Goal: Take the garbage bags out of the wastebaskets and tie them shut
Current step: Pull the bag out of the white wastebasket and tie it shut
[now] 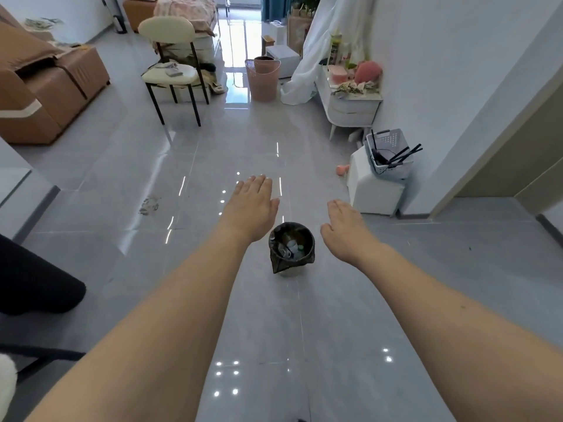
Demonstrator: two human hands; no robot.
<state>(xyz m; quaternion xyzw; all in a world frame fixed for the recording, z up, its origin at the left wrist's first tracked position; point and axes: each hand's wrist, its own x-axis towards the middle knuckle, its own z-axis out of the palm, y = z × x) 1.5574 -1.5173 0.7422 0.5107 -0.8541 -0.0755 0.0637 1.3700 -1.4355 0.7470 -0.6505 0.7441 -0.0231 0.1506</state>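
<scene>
A small pale wastebasket (289, 272) stands on the grey tiled floor, lined with a dark garbage bag (277, 260) whose edge folds over the rim. Bottles and other rubbish lie inside the bag. My left hand (251, 205) is stretched out flat above and to the left of the basket, fingers straight, holding nothing. My right hand (345, 228) hovers to the right of the basket, palm down, fingers straight and empty. Neither hand touches the bag. A pink wastebasket (264, 79) stands far back near the white curtain.
A chair (172, 71) with a cream seat stands at the back left, cardboard boxes (45, 86) further left. At the right wall are a white cabinet (350, 105), a white stool (374, 190) and a basket (388, 153) on it. Something dark (33, 281) lies at the left edge.
</scene>
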